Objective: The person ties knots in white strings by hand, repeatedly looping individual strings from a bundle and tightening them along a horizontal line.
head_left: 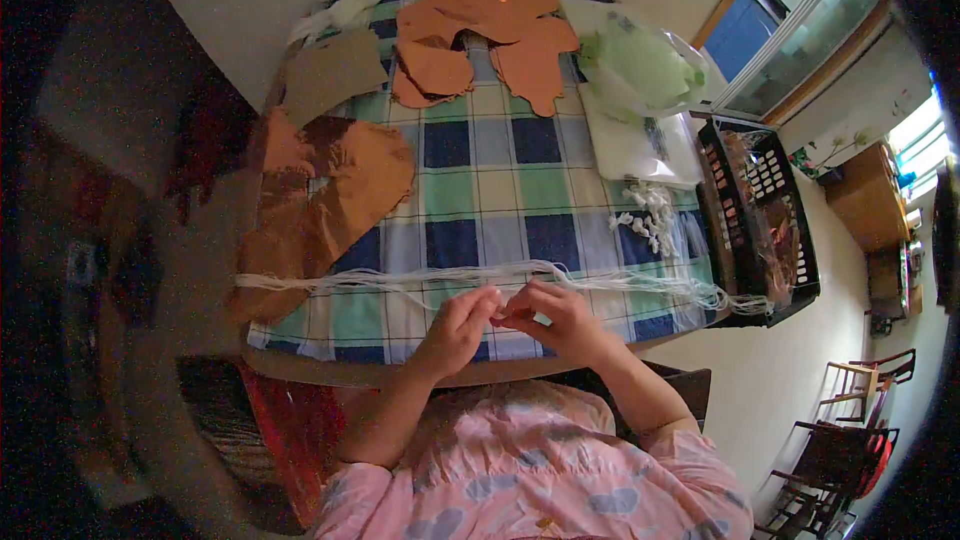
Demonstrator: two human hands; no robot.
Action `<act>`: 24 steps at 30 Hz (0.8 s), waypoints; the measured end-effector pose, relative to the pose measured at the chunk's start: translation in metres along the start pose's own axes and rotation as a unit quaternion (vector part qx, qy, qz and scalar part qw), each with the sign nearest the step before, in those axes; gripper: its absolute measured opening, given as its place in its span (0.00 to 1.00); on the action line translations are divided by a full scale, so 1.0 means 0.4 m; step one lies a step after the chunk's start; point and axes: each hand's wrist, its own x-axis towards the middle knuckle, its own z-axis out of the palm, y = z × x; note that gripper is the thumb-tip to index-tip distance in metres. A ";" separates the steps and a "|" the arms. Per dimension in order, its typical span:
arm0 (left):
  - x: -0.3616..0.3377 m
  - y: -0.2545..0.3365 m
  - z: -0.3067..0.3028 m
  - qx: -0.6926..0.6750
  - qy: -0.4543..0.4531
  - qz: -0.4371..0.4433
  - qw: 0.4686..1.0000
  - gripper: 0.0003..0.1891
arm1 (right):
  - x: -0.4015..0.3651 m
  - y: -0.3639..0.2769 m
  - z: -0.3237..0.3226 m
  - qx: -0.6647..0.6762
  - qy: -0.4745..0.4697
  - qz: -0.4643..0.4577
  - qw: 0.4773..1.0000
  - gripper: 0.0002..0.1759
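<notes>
My left hand (454, 332) and my right hand (560, 320) meet at the table's near side, fingertips almost touching. Both are closed in a pinch on thin white string, whose small end between the fingers is mostly hidden. One loose strand runs from the left toward my left hand. Just beyond the hands, a long bundle of white strings (450, 275) lies stretched across the table from left to right. Short knotted white pieces (652, 220) lie in a small pile farther right.
A checked cloth (545, 180) covers the table. Orange-brown sheets (350, 190) lie at left, more orange pieces (530, 65) at the back. Clear plastic bags (640, 145) and a pale green bag (645, 65) lie back right. A black basket (775, 210) stands against the right edge.
</notes>
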 end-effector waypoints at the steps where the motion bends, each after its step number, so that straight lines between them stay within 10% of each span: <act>1: 0.003 0.001 -0.007 0.019 -0.017 -0.008 1.000 0.15 | -0.002 0.005 0.002 -0.020 -0.001 -0.021 1.000 0.08; 6: 0.005 0.025 -0.022 0.028 -0.064 -0.028 0.997 0.15 | -0.026 0.044 0.009 -0.107 0.002 -0.069 0.992 0.07; 9: 0.026 -0.035 -0.014 -0.129 0.060 0.058 0.988 0.13 | -0.030 0.032 -0.010 -0.156 -0.011 -0.111 0.981 0.08; 15: 0.027 -0.071 -0.048 -0.446 -0.187 -0.273 0.832 0.08 | -0.023 0.015 -0.046 -0.185 -0.049 -0.184 0.964 0.07; 18: 0.014 -0.007 -0.042 -0.108 -0.180 -0.168 0.963 0.08 | -0.027 0.020 -0.035 -0.021 -0.039 -0.040 0.998 0.06; 19: 0.009 0.004 -0.032 0.035 -0.136 0.000 0.990 0.08 | -0.040 0.034 -0.020 0.125 -0.038 0.063 0.989 0.05; 21: -0.012 0.012 -0.012 0.306 -0.027 0.327 0.894 0.08 | -0.053 0.066 -0.004 0.373 -0.051 0.247 0.893 0.05; 24: -0.028 0.001 -0.013 0.382 -0.066 0.411 0.825 0.14 | -0.059 0.094 -0.002 0.579 -0.109 0.399 0.703 0.04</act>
